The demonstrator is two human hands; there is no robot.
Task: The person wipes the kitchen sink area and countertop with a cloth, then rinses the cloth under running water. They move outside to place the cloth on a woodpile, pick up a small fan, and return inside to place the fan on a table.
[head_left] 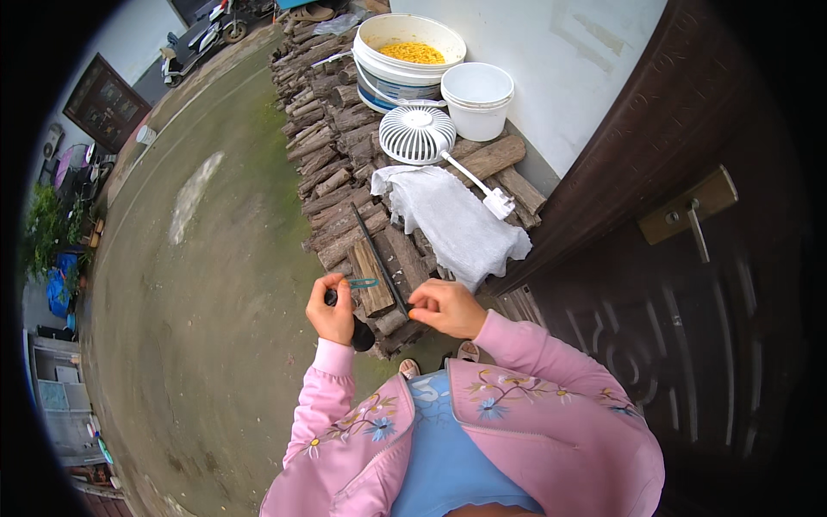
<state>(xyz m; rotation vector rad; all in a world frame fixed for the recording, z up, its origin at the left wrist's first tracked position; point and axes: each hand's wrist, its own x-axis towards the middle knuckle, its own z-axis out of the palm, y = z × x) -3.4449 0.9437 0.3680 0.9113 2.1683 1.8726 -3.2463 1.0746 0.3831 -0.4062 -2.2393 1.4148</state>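
My left hand (331, 309) is closed around a black object (363, 335), whose rounded end shows beside the thumb and whose wider part shows below the hand. A thin teal loop (365, 283) sticks out from the same fingertips, over a split piece of firewood (371, 278). My right hand (449, 309) pinches the near end of a long, thin dark rod (379, 258), which slants away over the stacked logs (336, 213). What the black object is cannot be made out. A pale grey cloth (446, 216) lies on the logs just beyond my right hand.
On the woodpile are a white fan head (418, 134) with a stem and base, a small white bucket (478, 103), and a larger bucket (368, 71) with yellow bits inside. A dark door (620, 323) with a handle (698, 229) stands at right. Concrete ground (213, 310) spreads left.
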